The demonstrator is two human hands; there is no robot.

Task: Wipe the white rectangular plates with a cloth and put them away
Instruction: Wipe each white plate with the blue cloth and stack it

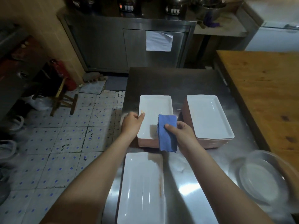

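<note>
white rectangular plate (153, 110) atop a stack, left hand (131, 122) pinching its rim; right hand (181, 131) gripping a blue cloth (166, 135); hard wiping could slide the stack.

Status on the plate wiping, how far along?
Done, perhaps: top plate of the right stack looks clean. In hand: left hand grips the top plate of the left stack, right hand holds the cloth over it. Left: an orange smear on that plate, an orange streak on the near plate; all plates sit on the table.
</note>
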